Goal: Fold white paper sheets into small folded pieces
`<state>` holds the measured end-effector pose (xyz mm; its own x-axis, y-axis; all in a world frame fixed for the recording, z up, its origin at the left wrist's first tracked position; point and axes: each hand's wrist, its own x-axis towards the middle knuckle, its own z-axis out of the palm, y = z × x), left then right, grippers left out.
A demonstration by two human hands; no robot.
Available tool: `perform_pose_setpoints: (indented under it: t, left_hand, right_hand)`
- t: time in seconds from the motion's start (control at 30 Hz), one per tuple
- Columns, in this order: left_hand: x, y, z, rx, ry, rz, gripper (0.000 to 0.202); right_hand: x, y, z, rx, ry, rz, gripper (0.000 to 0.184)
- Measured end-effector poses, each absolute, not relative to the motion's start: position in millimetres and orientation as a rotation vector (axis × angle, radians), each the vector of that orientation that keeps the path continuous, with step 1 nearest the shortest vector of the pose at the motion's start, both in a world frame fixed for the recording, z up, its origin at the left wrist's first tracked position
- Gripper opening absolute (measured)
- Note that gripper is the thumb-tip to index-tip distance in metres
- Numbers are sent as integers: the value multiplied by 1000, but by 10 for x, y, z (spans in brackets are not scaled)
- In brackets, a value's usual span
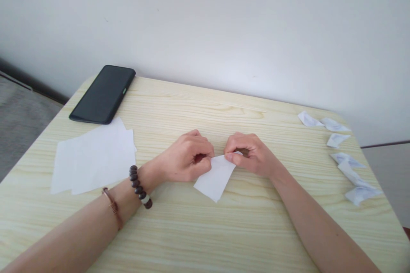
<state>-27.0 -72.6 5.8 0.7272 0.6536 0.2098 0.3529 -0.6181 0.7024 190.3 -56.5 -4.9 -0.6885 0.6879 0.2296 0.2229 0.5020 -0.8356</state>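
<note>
While L hand (185,155) & R hand (250,153) pinch white paper slip (214,181), woodgrain table (224,230)

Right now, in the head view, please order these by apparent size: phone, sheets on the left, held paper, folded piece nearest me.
1. sheets
2. phone, though it lies farther away
3. held paper, partly covered
4. folded piece

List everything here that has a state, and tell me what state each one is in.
phone: screen dark, lying face up
loose sheets: unfolded, flat, overlapping
paper slip: top edge pinched by both hands
left hand: shut on paper slip
right hand: shut on paper slip
folded pieces: folded, lying loose at the right
</note>
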Motion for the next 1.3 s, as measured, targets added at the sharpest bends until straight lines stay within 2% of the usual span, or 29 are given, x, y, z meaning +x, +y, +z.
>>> perform_pose_setpoints:
  t: [0.3, 0.6, 0.83, 1.03, 1.3]
  left_hand:
    - [-293, -728, 72, 2256, 766, 533, 26]
    - [-264, -735, 23, 2326, 821, 547, 20]
    - [-288, -717, 52, 2235, 796, 596, 18]
    - [-321, -714, 74, 2091, 861, 639, 24]
    - [-298, -716, 70, 2172, 858, 593, 25]
  right_hand:
    - [1900, -558, -64, -722, -2225, 1078, 17]
    - [1843, -576, -108, -701, -2366, 906, 14]
    - [1869, -577, -43, -746, -2299, 981, 17]
    - [1919, -573, -37, -799, -2164, 1125, 17]
    - [1895, -588, -32, -785, -2196, 1084, 18]
